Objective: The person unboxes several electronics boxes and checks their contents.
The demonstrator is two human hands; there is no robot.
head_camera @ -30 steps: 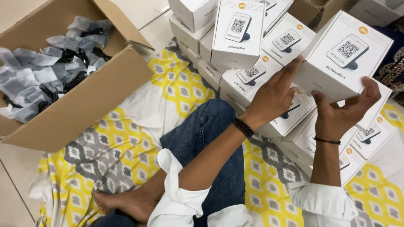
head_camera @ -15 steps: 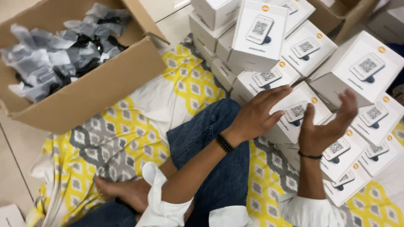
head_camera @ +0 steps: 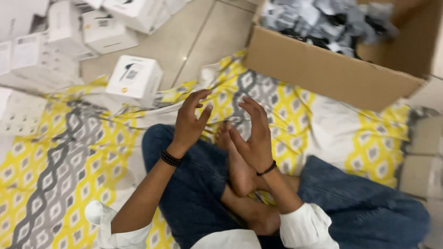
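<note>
So I've swung round from the big stack, and the white box I had up in front of me a second ago is gone, both hands are empty now. Going left to right: loose white boxes (head_camera: 55, 32) piled on the floor, one white box (head_camera: 134, 79) sitting on the yellow patterned sheet (head_camera: 60, 157), nearest my left hand (head_camera: 190, 124), fingers spread, gripping nothing. Right hand (head_camera: 253, 138) same, open. My crossed legs sit between me and the cardboard carton (head_camera: 332, 74) of grey packets (head_camera: 332, 18).
</note>
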